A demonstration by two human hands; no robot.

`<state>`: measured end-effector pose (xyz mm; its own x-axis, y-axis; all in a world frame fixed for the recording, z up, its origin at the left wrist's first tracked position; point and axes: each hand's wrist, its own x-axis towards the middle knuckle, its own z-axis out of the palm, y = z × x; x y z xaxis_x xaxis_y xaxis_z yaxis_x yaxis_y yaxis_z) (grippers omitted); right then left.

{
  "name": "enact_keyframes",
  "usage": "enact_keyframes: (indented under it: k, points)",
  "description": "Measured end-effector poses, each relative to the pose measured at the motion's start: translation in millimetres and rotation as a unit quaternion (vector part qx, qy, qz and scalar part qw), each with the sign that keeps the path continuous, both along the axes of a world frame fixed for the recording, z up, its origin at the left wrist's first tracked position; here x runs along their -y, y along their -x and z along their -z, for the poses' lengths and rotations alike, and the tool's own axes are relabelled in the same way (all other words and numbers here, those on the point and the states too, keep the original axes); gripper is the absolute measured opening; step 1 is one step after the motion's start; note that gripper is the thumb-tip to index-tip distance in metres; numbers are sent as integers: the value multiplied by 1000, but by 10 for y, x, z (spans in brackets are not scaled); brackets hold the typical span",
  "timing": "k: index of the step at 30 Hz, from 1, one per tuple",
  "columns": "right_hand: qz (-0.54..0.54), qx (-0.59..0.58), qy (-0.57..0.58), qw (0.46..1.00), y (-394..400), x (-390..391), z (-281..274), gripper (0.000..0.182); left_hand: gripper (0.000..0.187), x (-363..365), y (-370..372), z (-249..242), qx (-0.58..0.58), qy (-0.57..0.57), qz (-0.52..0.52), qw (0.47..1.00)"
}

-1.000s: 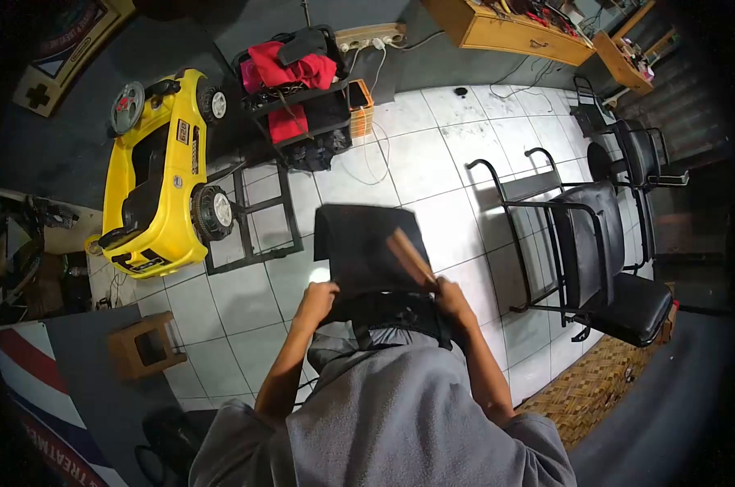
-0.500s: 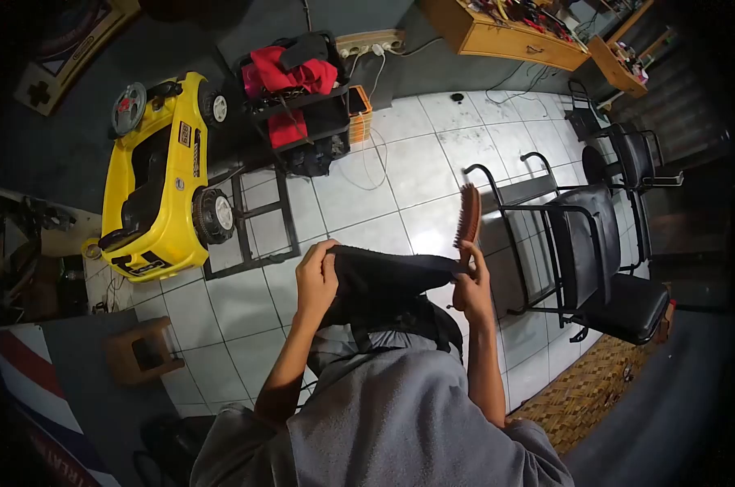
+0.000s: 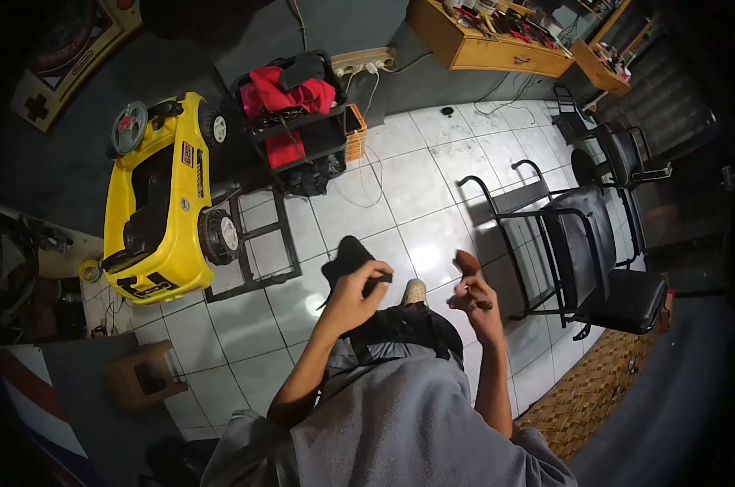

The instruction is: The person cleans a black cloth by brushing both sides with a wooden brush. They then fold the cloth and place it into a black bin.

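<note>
My left hand is closed on a black cloth-like piece, which hangs bunched on the far side of my fingers. A dark edge of it pokes out between thumb and fingertips. To the right, my right hand grips a brown brush. One end of the brush sticks up past the fingers, and its bristles do not show clearly. The two hands are apart, above my lap and a dark waist bag or apron. Between them a light shoe is visible on the floor.
A yellow toy car stands at left, beside a black metal frame. A black cart holds red and dark cloths. Black padded chairs stand at right. Behind are a wooden drawer table, loose cables and a small brown stool.
My right hand has let go of the black piece and keeps the brush, now turned lower. My left hand has moved right with the piece, which is no longer stretched between both hands.
</note>
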<state>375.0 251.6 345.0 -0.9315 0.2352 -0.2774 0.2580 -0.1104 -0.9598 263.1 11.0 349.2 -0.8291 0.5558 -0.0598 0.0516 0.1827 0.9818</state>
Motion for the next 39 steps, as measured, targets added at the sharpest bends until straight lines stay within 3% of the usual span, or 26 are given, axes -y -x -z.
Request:
enact_keyframes:
  k: [1, 3, 4, 6, 7, 8, 10, 11, 12, 14, 16, 18, 20, 22, 24, 26, 28, 30, 31, 33, 34, 36, 37, 39]
  points:
    - [2, 43, -160, 986, 42, 80, 0, 28, 22, -1, 5, -20, 3, 4, 18, 1000]
    - [-34, 129, -421, 897, 147, 236, -81, 21, 24, 9, 20, -145, 0, -10, 54, 998]
    - [-33, 128, -420, 898, 168, 281, -76, 21, 24, 38, 30, -194, -2, -9, 55, 998]
    - [-7, -124, -604, 787, 172, 367, -69, 29, 26, 94, 32, -284, 3, -23, 97, 995]
    - [15, 0, -266, 964, 215, 531, -311, 40, 26, 116, 41, -383, 39, -45, 117, 991]
    - [20, -1, -266, 964, 236, 625, -361, 40, 26, 125, 38, -416, 38, -45, 123, 991]
    - [-71, -71, -147, 984, 263, 755, -425, 48, 23, 131, 19, -457, -16, -73, 90, 993]
    - [-129, -63, -124, 982, 293, 811, -516, 42, 18, 143, 13, -503, -48, -70, 83, 993]
    - [-122, -61, -126, 983, 326, 850, -577, 42, 18, 151, 22, -522, -47, -71, 89, 992]
    - [-184, -60, -259, 946, 400, 906, -649, 33, 17, 167, 58, -544, -106, -72, 38, 991]
    - [-151, -103, -220, 958, 415, 948, -714, 30, 14, 158, 30, -442, -131, -60, 14, 990]
    - [-190, -27, -191, 963, 418, 950, -901, 33, 13, 152, -52, -365, -66, -94, -34, 993]
    - [-169, -3, -245, 955, 441, 1017, -838, 34, 15, 163, -122, -327, -39, -88, -45, 994]
    - [-130, -159, -367, 907, 487, 1049, -658, 31, 15, 175, -151, -298, -79, -78, -53, 992]
    - [-97, -160, -358, 915, 454, 1076, -685, 25, 18, 205, -153, -355, -65, -82, -30, 994]
    - [-84, -72, -328, 938, 367, 1014, -727, 17, 20, 148, -186, -386, -46, -107, -53, 992]
    - [-72, -49, -285, 955, 275, 942, -713, 10, 23, 105, -143, -224, -32, -118, -34, 992]
    - [71, -101, -225, 966, 205, 923, -830, 7, 31, 165, -63, -12, -140, -4, 140, 980]
    - [105, -133, -216, 962, 154, 852, -864, 9, 28, 147, -49, -20, -120, -18, 140, 983]
    - [198, -131, -312, 920, -42, 616, -840, 22, 25, 90, -50, 88, -108, -10, 131, 985]
    - [238, -130, -255, 928, -138, 497, -889, 27, 23, 66, -46, 147, -100, 3, 114, 988]
    - [319, -155, -302, 885, -227, 319, -945, 35, 17, -5, -41, 164, -130, 4, 105, 986]
    - [323, -154, -302, 884, -277, 284, -996, 35, 16, -41, -37, 135, -137, -4, 106, 985]
    - [189, -61, -285, 938, -384, 264, -1183, 44, 16, -122, -53, 34, -145, -11, 114, 983]
